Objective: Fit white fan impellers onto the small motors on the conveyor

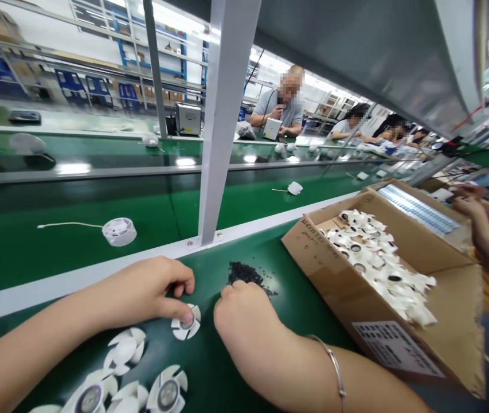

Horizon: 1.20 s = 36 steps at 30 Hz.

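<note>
My left hand [153,289] has its thumb pressed down on a small white fan impeller [186,323] lying on the green worktop. Its other fingers are curled, apart from the thumb. Beside a pile of tiny black pieces [246,273] is my right hand [244,312], fingers bent inward and closed; their tips are hidden, so whatever they pinch cannot be seen. More white impellers, one showing a round metallic centre [168,394], lie loosely below my left forearm.
An open cardboard box [325,269] of white impellers [368,252] stands right. Behind a metal rail and upright post [222,115] runs a green conveyor [162,206] carrying a white round fan with a wire [119,231]. A co-worker's hands [472,201] are far right; others sit beyond.
</note>
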{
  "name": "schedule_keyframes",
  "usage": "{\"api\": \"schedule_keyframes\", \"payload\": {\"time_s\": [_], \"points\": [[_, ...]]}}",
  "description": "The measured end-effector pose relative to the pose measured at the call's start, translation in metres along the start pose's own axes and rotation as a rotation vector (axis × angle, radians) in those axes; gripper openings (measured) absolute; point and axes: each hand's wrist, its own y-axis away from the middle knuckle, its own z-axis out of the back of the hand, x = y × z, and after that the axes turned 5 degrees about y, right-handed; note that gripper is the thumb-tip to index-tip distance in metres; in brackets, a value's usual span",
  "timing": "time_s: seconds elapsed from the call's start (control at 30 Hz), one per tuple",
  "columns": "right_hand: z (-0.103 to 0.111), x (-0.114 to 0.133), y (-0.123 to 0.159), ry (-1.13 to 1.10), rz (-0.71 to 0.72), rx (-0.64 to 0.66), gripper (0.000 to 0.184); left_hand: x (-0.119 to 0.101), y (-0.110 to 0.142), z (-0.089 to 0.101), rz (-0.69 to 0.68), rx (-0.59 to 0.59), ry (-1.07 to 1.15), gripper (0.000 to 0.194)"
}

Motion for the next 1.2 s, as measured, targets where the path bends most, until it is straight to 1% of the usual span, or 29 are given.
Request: {"api": "schedule_keyframes", "payload": {"time_s": [0.1,0.17,0.23,0.27,0.3,0.37,0.4,0.47,0.6,0.73,0.87,1.03,1.1,1.2], "points": [[0.002,-0.009,-0.005,-0.011,-0.012,-0.026,0.015,-0.005,0.0,-0.003,-0.049,-0.109,-0.013,0.032],[0.007,-0.019,-0.007,-0.061,-0.052,-0.064,0.016,-0.004,-0.001,-0.005,-0.091,-0.141,0.011,0.035],[0.012,-0.031,-0.009,-0.191,-0.068,-0.143,0.011,0.002,-0.003,-0.007,-0.169,-0.127,0.033,0.046],[0.014,-0.037,-0.01,-0.292,-0.053,-0.192,0.008,0.005,-0.004,-0.008,-0.209,-0.115,0.04,0.049],[0.015,-0.041,-0.011,-0.409,-0.017,-0.237,0.006,0.009,-0.006,-0.009,-0.246,-0.11,0.045,0.049],[0.014,-0.047,-0.014,-0.632,0.081,-0.287,0.009,0.015,-0.008,-0.012,-0.295,-0.13,0.052,0.038],[0.011,-0.047,-0.016,-0.708,0.117,-0.294,0.009,0.016,-0.008,-0.013,-0.312,-0.145,0.056,0.032],[0.005,-0.046,-0.019,-0.77,0.153,-0.307,0.009,0.019,-0.009,-0.015,-0.345,-0.169,0.056,0.025],[-0.006,-0.041,-0.026,-0.738,0.178,-0.33,0.006,0.022,-0.01,-0.017,-0.384,-0.183,0.042,0.024],[-0.01,-0.038,-0.03,-0.682,0.183,-0.339,0.007,0.025,-0.01,-0.018,-0.389,-0.198,0.04,0.025],[-0.008,-0.034,-0.027,-0.491,0.178,-0.405,0.012,0.024,-0.009,-0.018,-0.366,-0.213,0.034,0.025],[-0.006,-0.034,-0.023,-0.393,0.219,-0.449,0.012,0.022,-0.009,-0.017,-0.354,-0.2,0.021,0.026],[-0.006,-0.031,-0.02,-0.302,0.243,-0.495,0.012,0.022,-0.009,-0.017,-0.354,-0.2,0.02,0.027],[-0.007,-0.021,-0.012,-0.1,0.293,-0.596,0.017,0.024,-0.01,-0.017,-0.354,-0.2,0.023,0.028]]}}
